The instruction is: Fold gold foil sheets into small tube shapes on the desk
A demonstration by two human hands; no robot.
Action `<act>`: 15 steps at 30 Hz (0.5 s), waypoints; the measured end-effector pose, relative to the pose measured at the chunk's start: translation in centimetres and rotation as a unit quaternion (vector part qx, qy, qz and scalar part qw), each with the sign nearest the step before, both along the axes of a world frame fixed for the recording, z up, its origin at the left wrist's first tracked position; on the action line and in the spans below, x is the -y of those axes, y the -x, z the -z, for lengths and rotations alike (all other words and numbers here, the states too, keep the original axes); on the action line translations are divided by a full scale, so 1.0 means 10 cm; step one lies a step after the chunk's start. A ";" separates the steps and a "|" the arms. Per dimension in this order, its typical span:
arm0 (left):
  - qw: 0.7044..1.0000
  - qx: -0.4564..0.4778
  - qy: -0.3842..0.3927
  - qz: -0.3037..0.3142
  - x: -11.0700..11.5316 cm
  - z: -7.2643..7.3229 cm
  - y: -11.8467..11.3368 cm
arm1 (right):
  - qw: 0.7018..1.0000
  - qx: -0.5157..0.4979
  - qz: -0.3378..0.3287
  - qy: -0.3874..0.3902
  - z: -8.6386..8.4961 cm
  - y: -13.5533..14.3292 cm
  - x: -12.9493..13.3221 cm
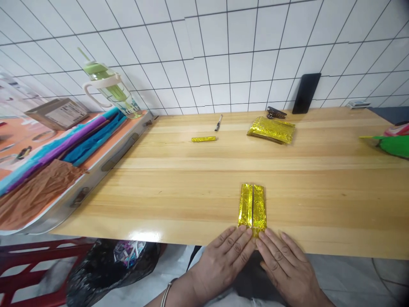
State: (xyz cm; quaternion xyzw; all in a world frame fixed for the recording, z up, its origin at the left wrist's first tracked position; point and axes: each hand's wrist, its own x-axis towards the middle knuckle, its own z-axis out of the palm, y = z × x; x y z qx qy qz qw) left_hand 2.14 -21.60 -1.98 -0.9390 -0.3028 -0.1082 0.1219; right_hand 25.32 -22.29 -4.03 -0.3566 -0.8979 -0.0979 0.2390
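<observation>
A gold foil piece (244, 205) lies on the wooden table near its front edge, its two side flaps folded inward with a narrow dark gap between them. My left hand (223, 251) rests flat on its lower left end, fingers stretched out and side by side. On the lower right end lie the fingertips of my right hand (284, 260), also stretched out. Both hands' fingertips cover the near end of the foil. Neither hand grips anything.
A stack of gold foil (271, 130) with a black clip (276, 113), a small gold strip (203, 139) and a pen (219, 123) lie farther back. A phone (306, 93) leans on the wall. Crepe paper (41, 183) and a bottle (111, 87) are left; green material (394, 146) is right.
</observation>
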 end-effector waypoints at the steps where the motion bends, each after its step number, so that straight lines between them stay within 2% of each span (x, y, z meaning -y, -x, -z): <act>1: 1.000 0.000 -0.003 -0.006 0.01 0.01 0.02 | 1.000 -0.009 0.001 0.003 0.02 0.00 0.01; 9: 1.000 -0.004 0.006 -0.030 0.05 0.02 0.08 | 0.997 -0.061 0.028 0.025 0.10 0.02 0.03; 15: 0.992 0.103 0.013 -0.067 0.07 0.07 -0.06 | 0.994 -0.092 0.048 0.033 0.04 0.00 0.05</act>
